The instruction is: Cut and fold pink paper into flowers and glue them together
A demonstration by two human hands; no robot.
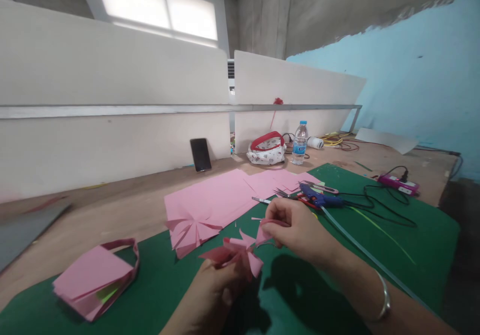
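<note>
My left hand (225,285) is closed around the base of a pink paper flower (240,247), whose cut petals fan out above the fingers. To its right, my right hand (290,227) pinches one pink petal (264,231) between thumb and fingers. Whether that petal is joined to the flower I cannot tell. Just behind the left hand, another pink piece with fanned petals (193,229) lies over pink paper sheets (213,195). A folded pink paper bag (93,277) with a strip handle rests at the left, a bit of green showing inside.
Beyond my right hand lie a blue glue gun (320,197), scissors (287,194) and a pink cutter (322,187) on the green mat (423,230). A water bottle (299,145), a pouch (267,150) and a phone (201,155) stand behind. A purple power strip (398,184) is at right.
</note>
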